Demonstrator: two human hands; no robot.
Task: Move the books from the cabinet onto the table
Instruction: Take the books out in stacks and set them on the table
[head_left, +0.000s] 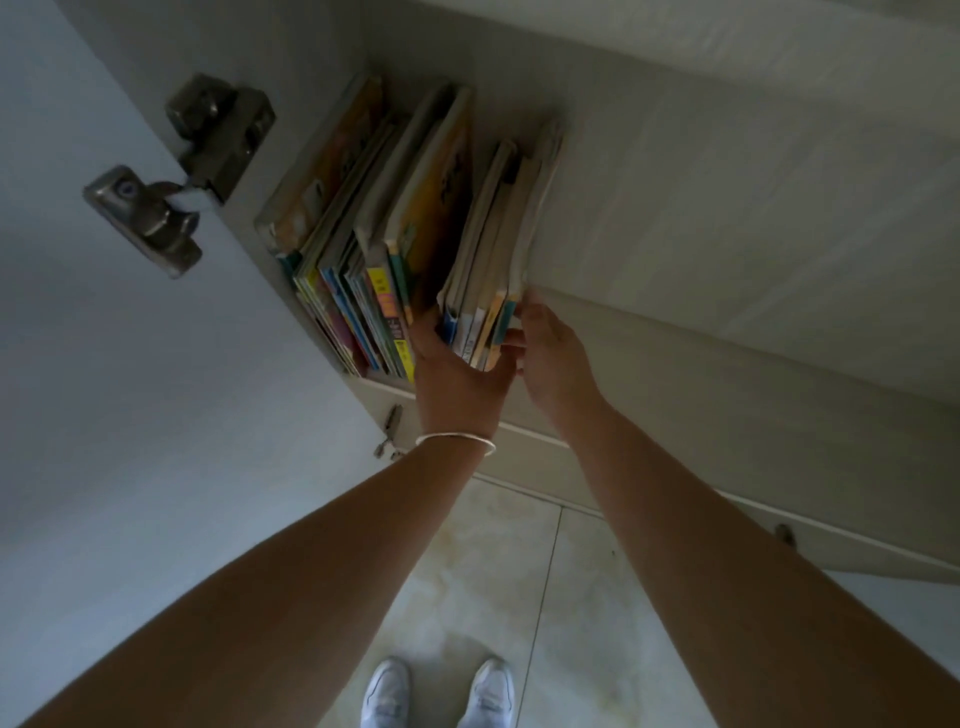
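Several thin books stand upright on a pale cabinet shelf (649, 249). The left group of books (358, 244) leans against the cabinet's left side, with colourful spines facing me. A separate bundle of books (498, 244) stands to their right, and both hands grip its near end. My left hand (454, 371), with a silver bracelet on the wrist, holds the bundle's left side and underside. My right hand (553, 353) presses against its right side. The bundle's far end still rests inside the cabinet.
The open cabinet door (130, 415) stands at the left with metal hinges (171, 197). The shelf to the right of the books is bare. Below lie a tiled floor (519, 571) and white shoes (436, 691). No table is in view.
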